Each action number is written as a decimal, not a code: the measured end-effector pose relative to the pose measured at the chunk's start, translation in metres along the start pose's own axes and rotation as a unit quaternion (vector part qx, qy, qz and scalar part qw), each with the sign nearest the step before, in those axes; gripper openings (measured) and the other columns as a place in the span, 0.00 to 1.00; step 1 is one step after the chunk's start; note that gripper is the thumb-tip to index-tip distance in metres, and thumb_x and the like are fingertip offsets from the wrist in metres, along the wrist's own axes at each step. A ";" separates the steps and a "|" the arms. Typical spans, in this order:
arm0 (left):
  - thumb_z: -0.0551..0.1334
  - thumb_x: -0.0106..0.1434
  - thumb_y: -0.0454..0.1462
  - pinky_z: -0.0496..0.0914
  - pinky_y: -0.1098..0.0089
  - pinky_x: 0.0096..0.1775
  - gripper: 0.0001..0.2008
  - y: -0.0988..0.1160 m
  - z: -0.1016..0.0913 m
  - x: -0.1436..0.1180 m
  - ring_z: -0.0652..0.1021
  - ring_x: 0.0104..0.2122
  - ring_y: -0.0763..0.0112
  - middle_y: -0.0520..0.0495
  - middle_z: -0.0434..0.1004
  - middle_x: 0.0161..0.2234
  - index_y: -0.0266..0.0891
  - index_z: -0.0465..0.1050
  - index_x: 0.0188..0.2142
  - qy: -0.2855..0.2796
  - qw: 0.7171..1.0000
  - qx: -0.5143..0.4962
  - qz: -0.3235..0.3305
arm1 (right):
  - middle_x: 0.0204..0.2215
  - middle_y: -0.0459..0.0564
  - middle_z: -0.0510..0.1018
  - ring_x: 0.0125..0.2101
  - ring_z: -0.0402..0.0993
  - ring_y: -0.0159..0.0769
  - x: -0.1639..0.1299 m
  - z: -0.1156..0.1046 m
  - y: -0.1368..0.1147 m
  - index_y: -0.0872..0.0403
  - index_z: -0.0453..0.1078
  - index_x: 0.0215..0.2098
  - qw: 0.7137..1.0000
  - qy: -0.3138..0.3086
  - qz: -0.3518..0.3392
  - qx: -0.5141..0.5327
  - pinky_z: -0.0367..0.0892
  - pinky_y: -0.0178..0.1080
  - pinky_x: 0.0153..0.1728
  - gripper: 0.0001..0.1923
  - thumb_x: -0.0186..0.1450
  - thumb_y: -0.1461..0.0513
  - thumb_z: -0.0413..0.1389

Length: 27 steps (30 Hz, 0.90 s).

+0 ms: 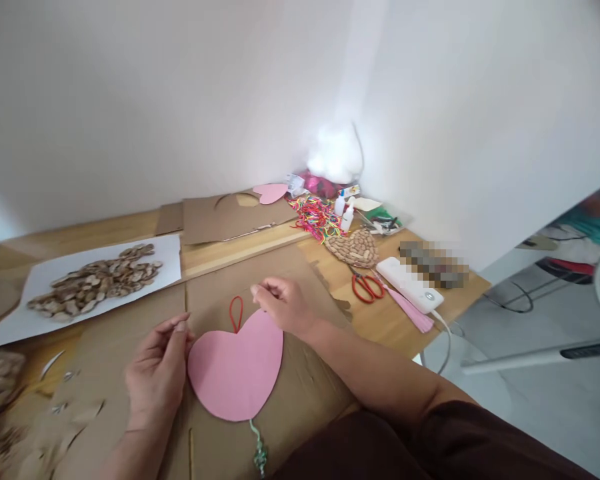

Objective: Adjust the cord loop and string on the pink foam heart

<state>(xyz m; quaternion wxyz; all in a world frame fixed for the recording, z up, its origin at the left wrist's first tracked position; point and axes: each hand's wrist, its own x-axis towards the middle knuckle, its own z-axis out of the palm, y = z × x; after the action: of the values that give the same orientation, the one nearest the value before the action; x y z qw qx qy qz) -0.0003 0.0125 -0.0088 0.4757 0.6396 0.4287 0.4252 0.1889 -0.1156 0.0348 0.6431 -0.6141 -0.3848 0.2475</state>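
Observation:
A pink heart [237, 373] lies flat on brown cardboard, with a red cord loop [237, 313] at its notch and a green beaded cord [259, 453] hanging from its point. At the heart's left edge is my left hand [160, 370], thumb and fingertips pressed together. My right hand [286, 307] hovers at the upper right lobe, partly covering it, its fingers curled into a pinch. Whatever either pinch holds, if anything, is too small or hidden to make out.
Dried slices [97, 283] are heaped on white paper [167, 257] at left. To the right lie red-handled scissors [367, 287], a pink tassel [410, 310], a white power strip [405, 283] and a shell-covered heart [353, 250]. Behind are glue bottles [347, 219] and colourful cords [315, 217].

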 end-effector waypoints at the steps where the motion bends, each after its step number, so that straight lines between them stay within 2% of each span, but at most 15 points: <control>1: 0.66 0.60 0.51 0.68 0.77 0.29 0.23 0.000 0.000 0.000 0.73 0.26 0.76 0.52 0.75 0.30 0.39 0.78 0.47 -0.002 1.000 -0.019 -0.015 | 0.17 0.39 0.61 0.20 0.55 0.27 0.000 0.000 0.001 0.53 0.66 0.23 1.000 0.000 -0.003 0.001 0.52 0.33 0.23 0.18 0.66 0.51 0.55; 4: 0.69 0.57 0.49 0.68 0.77 0.29 0.22 -0.001 0.000 0.000 0.72 0.27 0.77 0.52 0.75 0.30 0.40 0.78 0.48 -0.006 0.996 -0.071 -0.053 | 0.16 0.38 0.60 0.20 0.55 0.27 0.000 0.002 0.003 0.53 0.67 0.24 1.000 -0.002 -0.009 0.004 0.51 0.33 0.23 0.18 0.66 0.51 0.56; 12: 0.73 0.52 0.50 0.67 0.75 0.25 0.21 0.004 0.000 0.000 0.71 0.25 0.74 0.53 0.76 0.27 0.45 0.81 0.42 0.020 0.996 -0.067 -0.056 | 0.17 0.38 0.61 0.21 0.55 0.27 0.002 0.002 0.008 0.53 0.68 0.24 1.000 -0.001 -0.013 -0.001 0.52 0.33 0.24 0.18 0.67 0.51 0.56; 22: 0.73 0.50 0.49 0.71 0.75 0.26 0.17 0.014 0.003 -0.005 0.75 0.28 0.72 0.54 0.79 0.28 0.49 0.83 0.39 0.045 0.996 -0.043 -0.070 | 0.17 0.39 0.62 0.21 0.56 0.28 0.001 0.003 0.009 0.54 0.69 0.24 1.000 0.002 -0.005 -0.013 0.53 0.33 0.24 0.18 0.67 0.51 0.56; 27: 0.73 0.51 0.49 0.72 0.74 0.24 0.17 0.010 0.003 -0.004 0.75 0.27 0.72 0.55 0.78 0.27 0.51 0.82 0.40 0.032 0.995 -0.062 -0.069 | 0.17 0.39 0.62 0.21 0.56 0.28 0.000 0.003 0.007 0.54 0.70 0.25 1.000 0.002 -0.004 -0.008 0.53 0.33 0.24 0.18 0.67 0.52 0.56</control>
<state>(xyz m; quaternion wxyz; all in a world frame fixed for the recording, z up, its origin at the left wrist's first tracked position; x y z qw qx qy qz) 0.0027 0.0058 -0.0007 0.5282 0.5639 0.4598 0.4377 0.1880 -0.1132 0.0277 0.6398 -0.6184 -0.3878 0.2405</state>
